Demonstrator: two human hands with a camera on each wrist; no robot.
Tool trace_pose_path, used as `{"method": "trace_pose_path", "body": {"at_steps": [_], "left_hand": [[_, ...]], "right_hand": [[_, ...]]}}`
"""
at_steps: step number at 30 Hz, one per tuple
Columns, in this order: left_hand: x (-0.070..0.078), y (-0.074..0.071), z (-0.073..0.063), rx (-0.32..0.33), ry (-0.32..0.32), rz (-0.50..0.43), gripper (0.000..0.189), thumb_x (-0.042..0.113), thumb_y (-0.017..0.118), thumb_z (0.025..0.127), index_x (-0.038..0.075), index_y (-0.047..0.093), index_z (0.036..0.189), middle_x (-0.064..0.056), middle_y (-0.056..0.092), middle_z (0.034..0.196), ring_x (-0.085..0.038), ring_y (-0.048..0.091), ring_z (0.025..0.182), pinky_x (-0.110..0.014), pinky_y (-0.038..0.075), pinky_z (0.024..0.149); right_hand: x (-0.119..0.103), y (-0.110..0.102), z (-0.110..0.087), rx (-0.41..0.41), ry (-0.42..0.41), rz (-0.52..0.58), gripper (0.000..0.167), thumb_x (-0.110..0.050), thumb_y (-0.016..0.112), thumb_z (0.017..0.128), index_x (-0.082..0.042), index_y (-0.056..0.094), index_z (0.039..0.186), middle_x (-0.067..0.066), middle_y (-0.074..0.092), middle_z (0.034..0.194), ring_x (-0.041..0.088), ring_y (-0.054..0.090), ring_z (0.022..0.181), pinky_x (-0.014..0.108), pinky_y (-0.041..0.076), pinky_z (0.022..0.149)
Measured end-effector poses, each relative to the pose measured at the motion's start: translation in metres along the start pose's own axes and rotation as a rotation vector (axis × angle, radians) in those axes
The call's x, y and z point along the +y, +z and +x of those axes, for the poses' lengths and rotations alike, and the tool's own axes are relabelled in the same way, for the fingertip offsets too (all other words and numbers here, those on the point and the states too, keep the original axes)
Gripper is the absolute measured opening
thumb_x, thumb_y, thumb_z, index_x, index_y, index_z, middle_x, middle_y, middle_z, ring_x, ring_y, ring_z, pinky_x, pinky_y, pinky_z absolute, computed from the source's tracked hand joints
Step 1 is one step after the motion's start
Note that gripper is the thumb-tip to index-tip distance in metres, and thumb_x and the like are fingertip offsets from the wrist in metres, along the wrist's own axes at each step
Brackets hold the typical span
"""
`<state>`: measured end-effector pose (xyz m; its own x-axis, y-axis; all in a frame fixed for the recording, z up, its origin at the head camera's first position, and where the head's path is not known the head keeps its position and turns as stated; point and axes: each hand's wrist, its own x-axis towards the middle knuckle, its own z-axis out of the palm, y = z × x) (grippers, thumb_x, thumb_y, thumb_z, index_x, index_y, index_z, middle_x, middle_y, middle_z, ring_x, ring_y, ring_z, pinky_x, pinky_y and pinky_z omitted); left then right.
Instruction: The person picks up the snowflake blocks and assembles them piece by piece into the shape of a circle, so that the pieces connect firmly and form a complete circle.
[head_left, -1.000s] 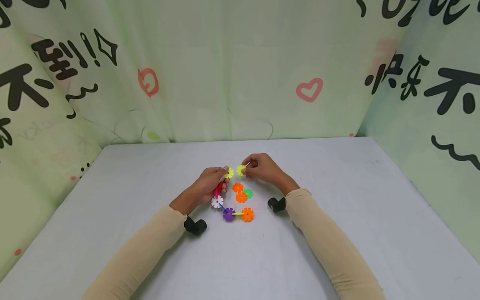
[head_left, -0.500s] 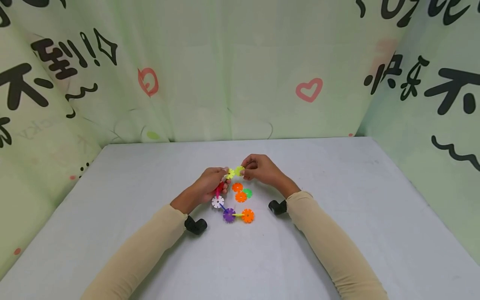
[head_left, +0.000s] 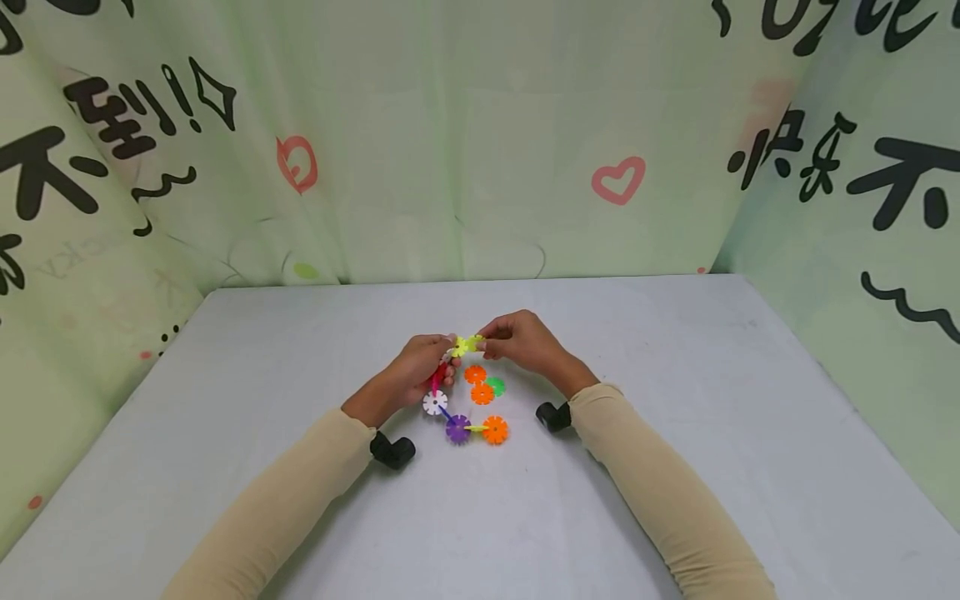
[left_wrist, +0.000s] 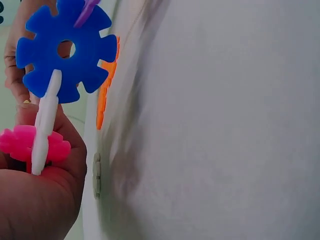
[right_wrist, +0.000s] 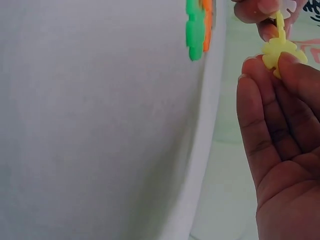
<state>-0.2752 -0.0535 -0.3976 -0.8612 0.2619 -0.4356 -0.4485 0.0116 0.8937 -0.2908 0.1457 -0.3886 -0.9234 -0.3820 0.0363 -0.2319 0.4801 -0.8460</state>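
Slotted plastic snowflake discs are joined in a chain that my left hand (head_left: 422,367) grips at its far end. A yellow disc (head_left: 459,347) sticks out at its fingertips. My right hand (head_left: 528,346) pinches another yellow disc (right_wrist: 282,49) between thumb and fingers. In the right wrist view this disc meets the edge of the left hand's yellow disc (right_wrist: 280,26). From the left hand the chain runs toward the body: pink disc (left_wrist: 21,142), white disc (head_left: 435,404), blue disc (left_wrist: 92,50), purple disc (head_left: 458,430), a yellow piece and an orange disc (head_left: 495,430). The left fingers partly hide it.
Two loose-looking orange discs (head_left: 476,375) and a green disc (head_left: 497,386) lie close together on the white table (head_left: 675,467), between the hands and the chain. A printed curtain (head_left: 465,167) rises behind the table's far edge.
My right hand has moved slightly left, bringing its yellow disc from apart to against the left hand's yellow disc. The left hand and the discs on the table stay nearly still.
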Motion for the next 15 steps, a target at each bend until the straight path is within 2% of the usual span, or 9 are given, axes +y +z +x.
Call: {"method": "trace_pose_path", "body": {"at_steps": [6, 15], "left_hand": [[0.002, 0.001, -0.001, 0.004, 0.001, 0.006, 0.038, 0.031, 0.045, 0.105, 0.006, 0.043, 0.133, -0.007, 0.055, 0.086, -0.014, 0.048, 0.062, -0.019, 0.048, 0.059], [0.010, 0.004, -0.006, 0.009, 0.002, 0.001, 0.032, 0.029, 0.045, 0.105, 0.004, 0.047, 0.125, -0.007, 0.057, 0.086, -0.013, 0.047, 0.060, -0.019, 0.047, 0.058]], "right_hand": [[-0.001, 0.001, 0.000, 0.015, -0.014, -0.019, 0.010, -0.007, 0.069, 0.090, -0.001, 0.074, 0.098, 0.007, 0.072, 0.087, 0.021, 0.069, 0.078, 0.031, 0.055, 0.075], [-0.006, 0.003, -0.003, 0.044, -0.016, -0.021, 0.011, -0.005, 0.068, 0.091, -0.001, 0.074, 0.099, 0.007, 0.072, 0.089, 0.020, 0.070, 0.080, 0.029, 0.055, 0.075]]}}
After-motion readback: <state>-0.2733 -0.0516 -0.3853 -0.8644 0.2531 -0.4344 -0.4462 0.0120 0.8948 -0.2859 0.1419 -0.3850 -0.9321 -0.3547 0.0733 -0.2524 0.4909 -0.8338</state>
